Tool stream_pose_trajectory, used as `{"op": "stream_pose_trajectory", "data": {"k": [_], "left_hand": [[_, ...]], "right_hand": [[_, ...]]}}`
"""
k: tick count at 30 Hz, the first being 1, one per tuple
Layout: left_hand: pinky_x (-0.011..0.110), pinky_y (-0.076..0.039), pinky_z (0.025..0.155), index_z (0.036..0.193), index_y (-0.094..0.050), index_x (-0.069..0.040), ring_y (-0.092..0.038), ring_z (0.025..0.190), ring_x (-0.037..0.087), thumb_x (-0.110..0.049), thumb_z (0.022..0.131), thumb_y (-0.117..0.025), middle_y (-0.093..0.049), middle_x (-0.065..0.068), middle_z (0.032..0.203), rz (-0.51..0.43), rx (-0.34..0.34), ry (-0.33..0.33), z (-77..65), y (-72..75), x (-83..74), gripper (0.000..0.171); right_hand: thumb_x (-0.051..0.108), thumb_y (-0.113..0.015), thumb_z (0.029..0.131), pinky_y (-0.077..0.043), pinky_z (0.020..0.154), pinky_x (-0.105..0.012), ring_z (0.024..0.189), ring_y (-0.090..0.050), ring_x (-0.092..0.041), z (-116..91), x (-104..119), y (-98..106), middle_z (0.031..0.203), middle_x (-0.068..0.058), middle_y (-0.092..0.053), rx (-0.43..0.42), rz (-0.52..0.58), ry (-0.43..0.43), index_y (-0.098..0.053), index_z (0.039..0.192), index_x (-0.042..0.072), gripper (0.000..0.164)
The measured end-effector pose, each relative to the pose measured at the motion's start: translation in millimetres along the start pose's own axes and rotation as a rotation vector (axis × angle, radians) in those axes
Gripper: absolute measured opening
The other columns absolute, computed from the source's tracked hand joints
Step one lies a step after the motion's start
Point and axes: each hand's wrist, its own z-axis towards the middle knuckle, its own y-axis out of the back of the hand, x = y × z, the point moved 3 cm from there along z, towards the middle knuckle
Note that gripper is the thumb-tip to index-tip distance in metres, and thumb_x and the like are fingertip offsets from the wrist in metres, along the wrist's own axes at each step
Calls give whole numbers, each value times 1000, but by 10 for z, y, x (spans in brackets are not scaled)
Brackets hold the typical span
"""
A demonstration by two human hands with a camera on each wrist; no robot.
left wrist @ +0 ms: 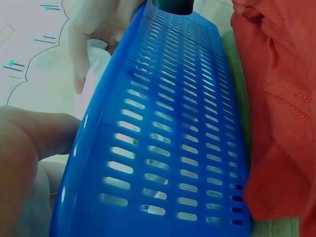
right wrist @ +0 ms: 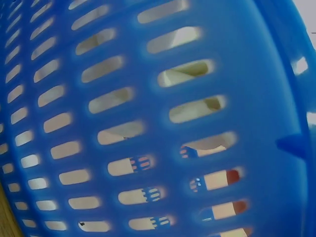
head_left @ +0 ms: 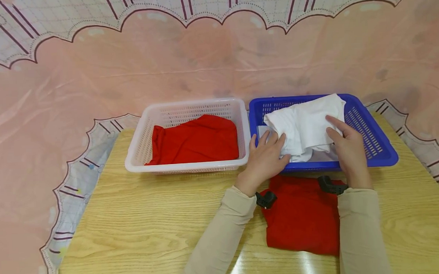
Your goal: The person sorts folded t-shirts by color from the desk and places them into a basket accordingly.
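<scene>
A folded white garment (head_left: 312,120) lies in the blue basket (head_left: 384,161), with one corner standing over the back rim. At its left side is my left hand (head_left: 266,157), fingers relaxed and spread, fingertips touching the fabric. Across the right side of the garment lie the extended fingers of my right hand (head_left: 349,151), thumb and forefinger apart. The left wrist view shows part of my left hand (left wrist: 34,131) on the inner side of the rim. Slotted basket wall (right wrist: 163,89) fills the right wrist view and hides most of what is behind it.
To the left of the blue basket stands a white basket (head_left: 191,167) with a red garment (head_left: 201,140) in it. Another red garment (head_left: 302,219) lies folded on the wooden table (head_left: 146,222) below my wrists. A patterned cloth (head_left: 201,56) hangs behind.
</scene>
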Motion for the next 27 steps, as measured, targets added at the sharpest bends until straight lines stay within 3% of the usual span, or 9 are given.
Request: {"op": "stream_pose_trajectory", "data": {"k": [4,7,10,13,17,20,21,24,27], "left_hand": [[50,-8,103,138,-33,-26,-18,131,19,-49,88,-42,-33,-8,139,13,14,15,10,-1,-3,55],[50,-7,103,138,-33,-26,-18,131,19,-48,89,-41,-33,-8,139,12,24,26,20,-3,-8,55],[50,-6,103,138,-34,-26,-17,131,19,-48,89,-40,-33,-7,139,10,34,34,35,-16,-8,54],[50,-5,103,137,-35,-28,-18,132,18,-48,90,-38,-33,-9,139,20,38,37,54,-39,-1,52],[50,-5,103,137,-35,-29,-19,131,17,-49,90,-36,-35,-10,138,44,40,36,70,-71,9,51],[50,-4,103,137,-36,-29,-20,131,17,-49,90,-36,-36,-10,137,56,46,35,73,-81,7,51],[50,-4,103,137,-36,-28,-20,131,17,-49,90,-36,-36,-10,137,62,48,35,72,-81,5,51],[50,-3,103,136,-36,-29,-21,130,16,-49,90,-35,-36,-11,136,71,56,35,73,-85,3,50],[51,-3,103,136,-37,-29,-22,130,16,-49,91,-35,-37,-11,136,85,60,34,73,-85,0,50]], "right_hand": [[29,-46,92,-21,103,-28,128,-20,-8,12,-15,2,143,3,-28,-35,-68,-9,-48,130,24,38],[30,-45,92,-34,89,-21,120,-29,-7,17,-21,7,141,2,-33,-41,-116,-5,-48,130,23,38],[32,-45,92,-34,56,-19,81,-47,-5,20,-21,21,138,-2,-37,-33,-200,6,-48,130,21,39],[32,-44,92,-30,43,-23,53,-34,-8,13,-19,41,136,-7,-38,-13,-286,26,-48,130,19,40],[32,-41,93,-27,39,-26,54,-35,-11,-5,-32,59,132,-9,-43,12,-377,43,-48,130,18,40],[33,-39,93,-44,64,-32,90,-53,-19,-18,-44,61,133,-10,-42,36,-423,48,-47,131,16,42],[33,-37,94,-43,72,-36,95,-52,-23,-22,-47,60,133,-11,-42,42,-440,52,-46,131,16,42],[31,-35,94,-34,84,-42,119,-34,-30,-28,-56,57,137,-13,-37,52,-467,72,-46,131,15,42],[27,-35,93,-32,64,-34,100,-41,-30,-30,-64,51,133,-15,-41,38,-511,104,-48,130,14,41]]}}
